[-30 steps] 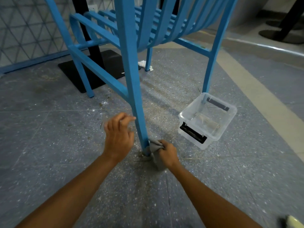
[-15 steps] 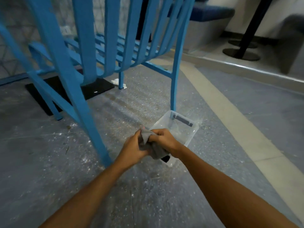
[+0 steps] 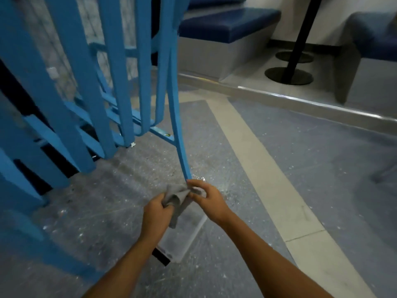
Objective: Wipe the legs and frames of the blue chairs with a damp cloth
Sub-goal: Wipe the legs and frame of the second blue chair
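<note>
Floor (image 3: 322, 160): grey-blue speckled surface, dusty and scuffed, crossed by a cream stripe (image 3: 262, 168) that runs diagonally from the middle toward the lower right.
Blue chair (image 3: 120, 82): fills the left half of the view, very close to the camera; its slats and frame bars are blurred.
Bench (image 3: 227, 24): dark blue padded seat on a pale raised step, top centre, well apart from the chair.
Table post (image 3: 300, 37): black, standing on a round black base (image 3: 289, 76) on the raised step to the right of the bench.
Chair leg (image 3: 176, 125): the thin blue leg on the chair's right side, running down to the fingertips of the right hand; its foot is hidden there.
Clear tub (image 3: 182, 244): see-through plastic box on the floor under the hands, with a black handle at its near end; mostly covered by the hands and forearms.
Left hand (image 3: 156, 214): fingers curled round the bunched lower part of the cloth, gripping it.
Right hand (image 3: 209, 198): fingers bent, pinching the cloth's upper end just at the bottom of the chair leg.
Cloth (image 3: 175, 197): grey, crumpled, stretched between the two hands above the tub; whether it touches the leg cannot be told through the blur.
</note>
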